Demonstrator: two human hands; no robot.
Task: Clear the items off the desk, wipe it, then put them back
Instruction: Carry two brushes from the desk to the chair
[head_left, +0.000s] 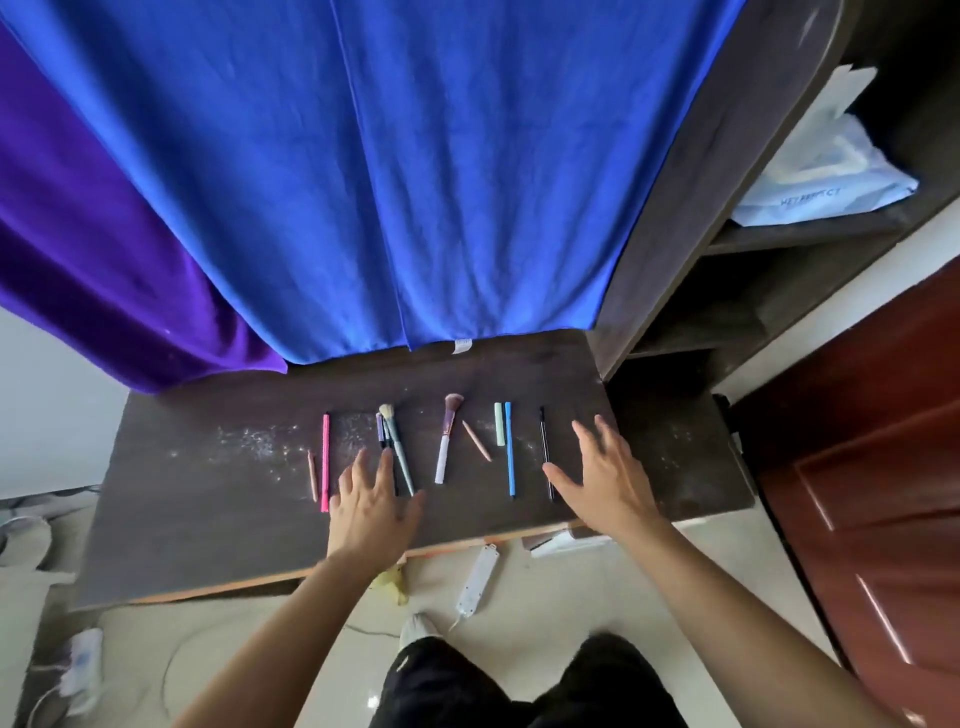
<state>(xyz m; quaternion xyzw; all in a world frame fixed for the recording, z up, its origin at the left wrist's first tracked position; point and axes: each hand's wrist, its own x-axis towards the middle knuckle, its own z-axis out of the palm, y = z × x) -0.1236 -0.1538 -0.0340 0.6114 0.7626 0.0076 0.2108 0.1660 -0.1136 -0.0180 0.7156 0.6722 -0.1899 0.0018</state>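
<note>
My left hand (371, 501) and right hand (605, 480) sit low over the surface (208, 519), fingers apart, gripping nothing. Pens & brushes (509, 447) lie in a row mid-surface. Left fingertips at the teal brush (399, 449), right hand beside the black pen (544, 452), prob. to gather them before wiping.

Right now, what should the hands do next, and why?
Probably the left hand should curl round the teal brush by its fingertips and lift it away. White dust speckles the desk, the row of pens and brushes lies on it, and both the left and the right hand are open and empty.
</note>
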